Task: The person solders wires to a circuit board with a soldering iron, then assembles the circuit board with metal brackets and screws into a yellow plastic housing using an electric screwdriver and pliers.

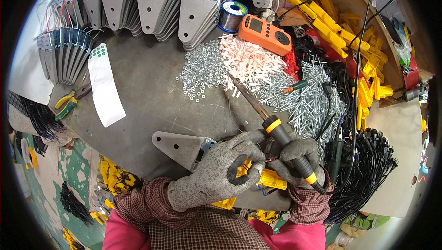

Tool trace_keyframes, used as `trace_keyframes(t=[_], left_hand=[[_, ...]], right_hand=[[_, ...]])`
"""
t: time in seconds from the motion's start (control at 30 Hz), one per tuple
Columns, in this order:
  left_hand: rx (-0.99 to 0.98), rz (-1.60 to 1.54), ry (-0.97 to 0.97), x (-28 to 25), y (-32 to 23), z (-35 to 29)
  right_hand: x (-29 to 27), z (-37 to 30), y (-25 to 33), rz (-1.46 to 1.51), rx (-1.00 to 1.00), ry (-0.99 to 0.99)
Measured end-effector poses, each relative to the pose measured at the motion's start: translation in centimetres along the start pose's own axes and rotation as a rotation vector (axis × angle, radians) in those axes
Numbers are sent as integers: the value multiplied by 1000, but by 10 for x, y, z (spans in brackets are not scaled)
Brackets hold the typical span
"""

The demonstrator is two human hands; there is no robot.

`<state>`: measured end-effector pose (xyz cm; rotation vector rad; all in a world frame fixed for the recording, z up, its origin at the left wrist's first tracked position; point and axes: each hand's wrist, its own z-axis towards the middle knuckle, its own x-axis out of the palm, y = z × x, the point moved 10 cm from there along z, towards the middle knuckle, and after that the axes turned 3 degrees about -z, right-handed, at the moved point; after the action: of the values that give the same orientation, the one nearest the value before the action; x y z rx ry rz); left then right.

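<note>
My left hand [221, 169], in a grey glove, is closed around a yellow plastic part [273, 179]; more yellow shows through the loop of its fingers. In my right hand [301, 158], also gloved, is a soldering iron [278, 132] with a black handle and yellow bands. Its dark metal tip points up and left, away from me, over the white sleeves. A small red-marked wire end [271, 160] sits between the two hands; which fingers pinch it is unclear. Partly under the left hand lies a grey metal bracket [177, 148].
Nuts [202, 66], white sleeves [253, 63] and screws [317, 93] lie in heaps beyond the hands. An orange meter [264, 34] and a solder spool [232, 16] stand behind. Stacked brackets [156, 6] line the back; pliers [69, 103] lie left, black cables [363, 176] right.
</note>
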<state>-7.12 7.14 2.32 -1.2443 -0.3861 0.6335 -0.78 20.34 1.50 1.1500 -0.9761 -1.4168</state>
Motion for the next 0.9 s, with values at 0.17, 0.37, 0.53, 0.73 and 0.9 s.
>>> trace_keyframes(t=[0.17, 0.37, 0.53, 0.73, 0.9], left_hand=[[16, 5, 6, 1, 0, 0], [-20, 12, -15, 0, 2, 0], [1, 17, 19, 2, 4, 0], [17, -20, 77, 6, -3, 3], [-41, 3, 175, 15, 8, 1]], right_hand=[[4, 0, 5, 51, 4, -15], [5, -2, 1, 10, 29, 55], [-1, 13, 56, -502, -397, 33], [-90, -27, 109, -1103, -439, -925], [-133, -18, 28, 212, 55, -994]])
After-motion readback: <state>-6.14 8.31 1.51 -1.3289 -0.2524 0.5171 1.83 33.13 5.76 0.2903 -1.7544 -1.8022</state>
